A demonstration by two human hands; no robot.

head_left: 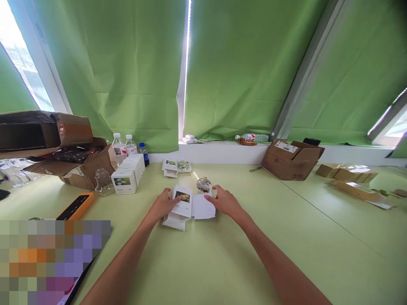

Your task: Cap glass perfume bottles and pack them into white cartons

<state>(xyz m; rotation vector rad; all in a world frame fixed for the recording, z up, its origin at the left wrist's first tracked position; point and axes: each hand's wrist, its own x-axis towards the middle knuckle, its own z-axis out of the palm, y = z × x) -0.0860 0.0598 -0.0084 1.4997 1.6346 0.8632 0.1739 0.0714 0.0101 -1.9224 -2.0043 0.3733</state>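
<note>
smooth green tabletop [203, 262], left fingers [166, 193] around a boxy white carton [183, 208], right fingers [218, 189] parted at flat white paper [204, 207]

Hands [161, 205] [227, 201] apart, thumbs [211, 199] inward — forearms [270, 245] extended forward

No lettering is readable; white boxes [185, 208] and a carton label [286, 146] show tiny print.

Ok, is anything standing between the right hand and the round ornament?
Nothing visible does: the round ornament lies just beside the right hand. The white piece lies on its near side, the white box at the left hand further left.
</note>
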